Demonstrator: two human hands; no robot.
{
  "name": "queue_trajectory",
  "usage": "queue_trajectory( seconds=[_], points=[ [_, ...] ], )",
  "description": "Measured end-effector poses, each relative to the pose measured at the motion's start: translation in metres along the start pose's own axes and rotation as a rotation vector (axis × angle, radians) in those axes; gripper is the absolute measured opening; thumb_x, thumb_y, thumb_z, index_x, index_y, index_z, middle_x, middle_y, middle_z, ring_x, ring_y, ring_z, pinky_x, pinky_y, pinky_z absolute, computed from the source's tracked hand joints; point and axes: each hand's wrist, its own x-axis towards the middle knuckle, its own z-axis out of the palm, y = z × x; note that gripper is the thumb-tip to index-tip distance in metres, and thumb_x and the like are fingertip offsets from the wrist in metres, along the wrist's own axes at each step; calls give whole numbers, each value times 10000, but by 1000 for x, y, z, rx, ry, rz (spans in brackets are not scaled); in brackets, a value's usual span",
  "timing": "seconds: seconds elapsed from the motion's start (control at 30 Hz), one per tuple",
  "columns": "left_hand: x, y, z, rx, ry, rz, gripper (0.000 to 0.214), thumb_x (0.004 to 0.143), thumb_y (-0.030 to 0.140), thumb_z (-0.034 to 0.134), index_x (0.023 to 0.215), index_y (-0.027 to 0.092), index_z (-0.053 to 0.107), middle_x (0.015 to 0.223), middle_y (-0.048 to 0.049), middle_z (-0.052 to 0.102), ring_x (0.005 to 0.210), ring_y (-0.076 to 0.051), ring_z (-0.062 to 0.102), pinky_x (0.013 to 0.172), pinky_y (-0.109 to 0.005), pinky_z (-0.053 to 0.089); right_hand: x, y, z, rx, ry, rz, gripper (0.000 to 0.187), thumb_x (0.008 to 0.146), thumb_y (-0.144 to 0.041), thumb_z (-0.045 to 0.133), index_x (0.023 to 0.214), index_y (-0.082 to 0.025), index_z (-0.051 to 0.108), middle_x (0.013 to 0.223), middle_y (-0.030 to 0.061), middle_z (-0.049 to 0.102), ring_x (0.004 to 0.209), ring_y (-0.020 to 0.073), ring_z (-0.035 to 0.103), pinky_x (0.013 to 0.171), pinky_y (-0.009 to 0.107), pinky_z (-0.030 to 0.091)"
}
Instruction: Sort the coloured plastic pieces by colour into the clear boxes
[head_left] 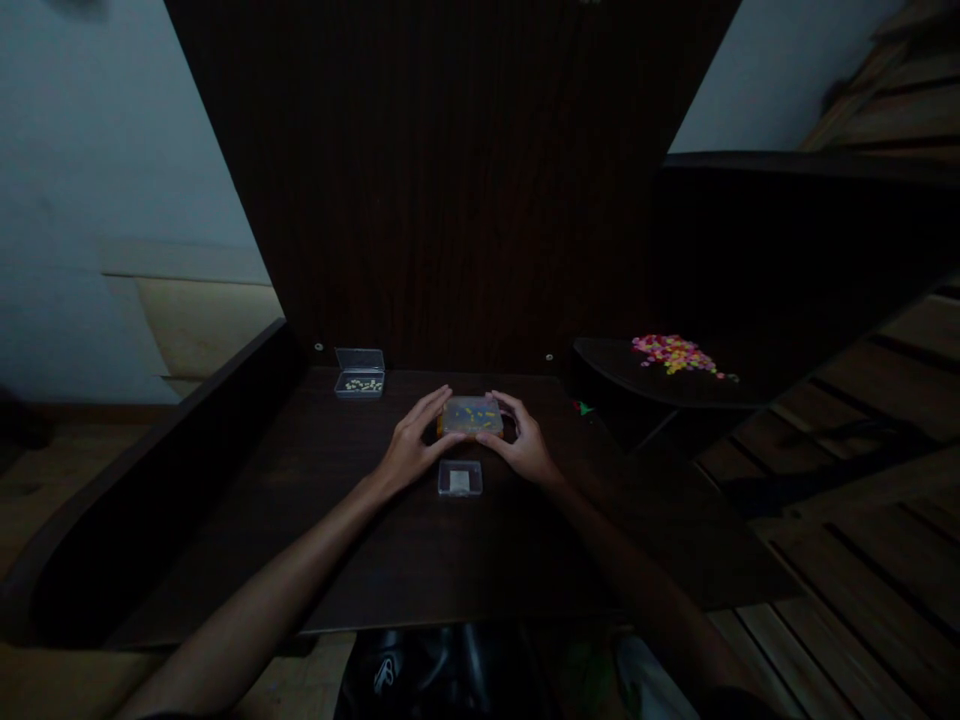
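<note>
Both hands grip a clear plastic box [470,415] with small yellow pieces showing through it, at the middle of the dark wooden desk. My left hand [417,437] holds its left side, thumb along the near edge. On the right side my right hand [523,440] wraps it the same way. The underside of the box is hidden. Just nearer to me lies a small clear case [460,479] with a pale square inside, apart from both hands.
An open clear box [360,382] of small pale pieces stands at the back left. Many pink, red and yellow pieces [679,354] are heaped on a shelf [600,360] at the right. A small green and red item [583,408] lies below that shelf. A raised side panel [150,470] borders the left.
</note>
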Motion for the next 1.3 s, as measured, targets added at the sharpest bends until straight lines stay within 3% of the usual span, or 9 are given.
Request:
queue_trajectory(
  seconds=[0.13, 0.27, 0.7, 1.3],
  points=[
    [-2, -6, 4, 26, -54, -175, 781, 824, 468, 634, 1465, 197, 277, 1489, -140, 405, 1356, -264, 424, 1125, -430, 368, 10, 6, -2, -62, 36, 21, 627, 750, -389, 740, 1309, -233, 503, 1319, 103, 565, 1177, 247, 561, 1019, 412, 458],
    [-6, -16, 6, 65, -141, -254, 728, 861, 462, 572, 1459, 174, 273, 1509, -147, 374, 1382, -261, 387, 1144, -435, 331, 17, 14, -4, -123, 39, 51, 616, 745, -393, 736, 1299, -231, 519, 1297, 102, 580, 1179, 260, 556, 1030, 437, 438],
    [-14, -23, 9, 40, -258, -237, 640, 910, 445, 488, 1461, 191, 287, 1494, -121, 403, 1375, -229, 399, 1155, -401, 319, 20, 32, 0, -63, -32, 136, 629, 747, -366, 718, 1319, -227, 497, 1328, 107, 563, 1228, 258, 530, 1056, 439, 414],
    [-13, -16, 6, 6, -264, -279, 670, 906, 467, 495, 1464, 181, 258, 1509, -146, 374, 1384, -248, 387, 1149, -438, 328, 15, 38, 5, -76, -57, 157, 708, 733, -362, 723, 1370, -228, 442, 1368, 118, 506, 1235, 262, 508, 1054, 434, 410]
  ],
)
